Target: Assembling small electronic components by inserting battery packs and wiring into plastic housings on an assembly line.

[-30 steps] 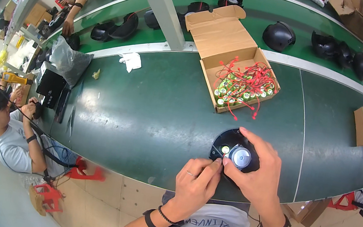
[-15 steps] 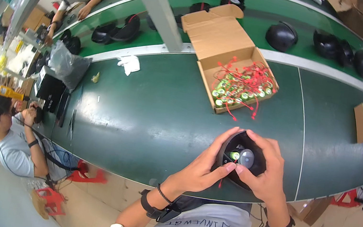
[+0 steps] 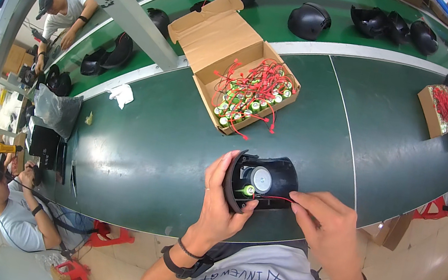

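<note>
Head view: black housing (image 3: 285,173) over the bench's (image 3: 143,156) near edge, hollow facing up, long axis running left to right. I see the left hand (image 3: 216,210) clasping its left wall, while the right hand (image 3: 331,219) pinches a red wire (image 3: 275,197) stretching rightward. Beyond sits an open carton (image 3: 213,36) of green cells (image 3: 242,107).

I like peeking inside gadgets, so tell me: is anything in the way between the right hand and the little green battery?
Nothing visible blocks it. Only the thin red wire runs from the green battery to the right hand's fingertips. The silver disc sits beside that path, inside the black case.
</note>
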Demonstrator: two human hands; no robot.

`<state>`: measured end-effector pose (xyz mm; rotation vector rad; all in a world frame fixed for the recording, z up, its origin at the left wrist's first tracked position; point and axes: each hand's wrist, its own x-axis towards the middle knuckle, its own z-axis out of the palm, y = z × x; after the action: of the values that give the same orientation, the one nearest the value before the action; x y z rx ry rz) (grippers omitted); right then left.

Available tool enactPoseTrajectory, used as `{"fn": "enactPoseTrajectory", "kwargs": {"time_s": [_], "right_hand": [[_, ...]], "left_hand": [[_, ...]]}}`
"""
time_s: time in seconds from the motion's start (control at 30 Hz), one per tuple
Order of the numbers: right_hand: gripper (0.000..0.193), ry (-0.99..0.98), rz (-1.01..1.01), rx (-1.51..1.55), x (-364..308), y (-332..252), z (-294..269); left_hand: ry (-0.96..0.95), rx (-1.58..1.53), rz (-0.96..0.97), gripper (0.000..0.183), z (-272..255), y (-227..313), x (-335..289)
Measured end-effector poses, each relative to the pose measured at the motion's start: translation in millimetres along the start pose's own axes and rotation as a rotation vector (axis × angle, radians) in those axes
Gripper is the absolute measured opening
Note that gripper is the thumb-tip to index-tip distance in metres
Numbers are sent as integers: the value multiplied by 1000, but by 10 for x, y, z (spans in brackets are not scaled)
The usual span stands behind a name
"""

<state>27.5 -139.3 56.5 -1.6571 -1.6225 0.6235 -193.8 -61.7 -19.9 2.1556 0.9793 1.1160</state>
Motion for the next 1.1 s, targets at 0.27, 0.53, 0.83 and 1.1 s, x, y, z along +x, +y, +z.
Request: {"fn": "enactPoseTrajectory", "kwargs": {"time_s": [0.27, 0.53, 0.83, 1.1], "right_hand": [[8, 41, 145, 118, -97, 13, 218], [15, -29, 553, 834, -174, -9, 474], [12, 85, 431, 767, -279, -299, 645], [13, 243, -145, 85, -399, -147, 1146]], "left_hand": [[100, 109, 106, 90, 99, 52, -28], [141, 68, 135, 92, 104, -15, -88], [377, -53, 230, 97, 76, 24, -146], [700, -618, -613, 45, 232, 454, 92]]}}
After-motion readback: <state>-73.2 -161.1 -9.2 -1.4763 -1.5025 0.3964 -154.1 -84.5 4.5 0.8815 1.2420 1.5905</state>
